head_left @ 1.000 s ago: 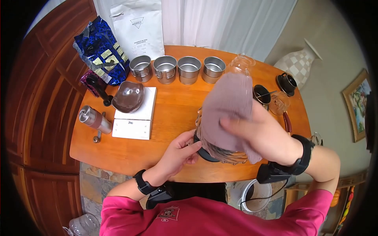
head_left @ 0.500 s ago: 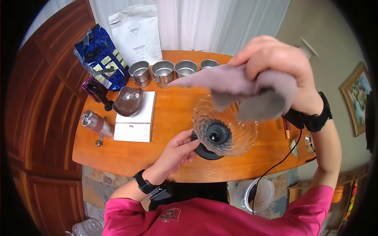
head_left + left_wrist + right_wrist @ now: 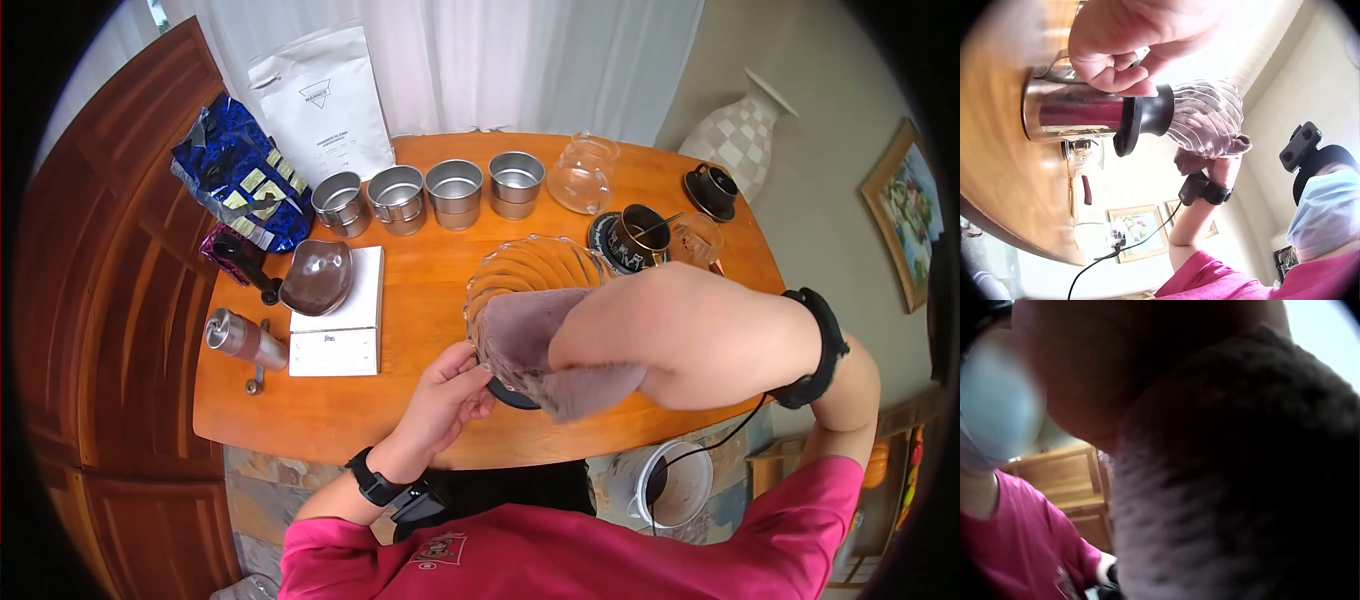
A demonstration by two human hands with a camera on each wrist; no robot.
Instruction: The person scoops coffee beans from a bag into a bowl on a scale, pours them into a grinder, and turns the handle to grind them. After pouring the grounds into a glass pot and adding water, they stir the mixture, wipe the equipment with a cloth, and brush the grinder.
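A ribbed clear glass dripper (image 3: 535, 262) with a black base (image 3: 1155, 111) sits on a shiny metal vessel (image 3: 1075, 112), seen sideways in the left wrist view. My left hand (image 3: 440, 405) pinches the edge of the black base, thumb and curled fingers at its side. A mauve cloth (image 3: 525, 325) is bunched in my right hand (image 3: 690, 335), which presses it inside the dripper's bowl and hides much of that bowl. In the right wrist view the cloth (image 3: 1172, 519) fills most of the frame, dark and blurred.
Several metal cups (image 3: 455, 190) line the back, beside a glass server (image 3: 583, 178). Leftward are a white scale (image 3: 335, 350) bearing a brown dish (image 3: 317, 277), a grinder (image 3: 245, 338) and bags (image 3: 325, 105). Black cups (image 3: 642, 235) stand at right; a bucket (image 3: 680, 485) is below.
My right hand lifted the cloth out above the dripper, then lowered it back into the bowl. My left hand has kept its hold on the base.
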